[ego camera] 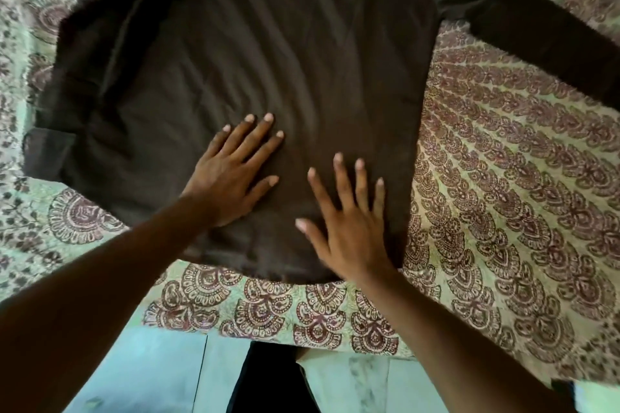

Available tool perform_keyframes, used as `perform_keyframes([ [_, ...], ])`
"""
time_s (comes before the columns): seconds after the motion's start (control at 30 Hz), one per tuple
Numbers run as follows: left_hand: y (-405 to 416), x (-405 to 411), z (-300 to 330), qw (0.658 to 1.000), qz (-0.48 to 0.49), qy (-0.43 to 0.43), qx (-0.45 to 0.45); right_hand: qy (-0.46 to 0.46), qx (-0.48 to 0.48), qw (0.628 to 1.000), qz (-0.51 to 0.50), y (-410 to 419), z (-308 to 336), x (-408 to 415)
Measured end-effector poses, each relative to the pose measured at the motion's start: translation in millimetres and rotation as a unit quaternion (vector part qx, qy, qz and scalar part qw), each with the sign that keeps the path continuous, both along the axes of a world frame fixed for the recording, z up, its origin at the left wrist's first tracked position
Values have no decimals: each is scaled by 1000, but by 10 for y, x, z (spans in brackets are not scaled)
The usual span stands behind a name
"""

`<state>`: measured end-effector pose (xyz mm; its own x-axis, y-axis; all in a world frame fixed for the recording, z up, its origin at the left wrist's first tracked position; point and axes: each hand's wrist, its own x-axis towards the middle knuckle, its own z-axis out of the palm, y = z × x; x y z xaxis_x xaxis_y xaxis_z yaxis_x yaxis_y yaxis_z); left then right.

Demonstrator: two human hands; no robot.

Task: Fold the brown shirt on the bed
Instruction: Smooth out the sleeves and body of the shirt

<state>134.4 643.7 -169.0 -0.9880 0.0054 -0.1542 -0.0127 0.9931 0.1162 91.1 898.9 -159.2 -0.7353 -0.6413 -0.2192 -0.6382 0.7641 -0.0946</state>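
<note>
The brown shirt [268, 60] lies spread on the bed [503, 178]; left hand [231, 174] and right hand [349, 231] press it flat, fingers straight and spread.

Soft, even daylight, no hard shadows. Wide-angle bowing at edges. Slight motion blur throughout; dark shirt [268, 54] folds perhaps underexposed.

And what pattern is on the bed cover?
Pale green bed cover with maroon fan-shaped prints in rows, seen in the head view.

Head view, steeply down, close
</note>
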Motion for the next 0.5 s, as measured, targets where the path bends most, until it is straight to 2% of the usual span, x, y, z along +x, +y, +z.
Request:
perform_keyframes([
  [0.1, -14, 376, 36, 1000, -19, -14, -9, -31, -2, 991, 133, 232, 60, 302],
  [0.17, 23, 631, 70, 1000, -19, -17, -10, -28, -20, 981, 189, 293, 90, 177],
  [0.23, 44, 816, 94, 1000, -8, -18, -6, 17, -54, 988, 141, 220, 113, -123],
  [0.37, 71, 959, 97, 999, 10, -21, 27, 35, -42, 996, -65, -146, 57, -734],
  [0.5, 35, 796, 143, 999, 24, 21, 37, 25, -30, 993, -107, -346, -128, -480],
])
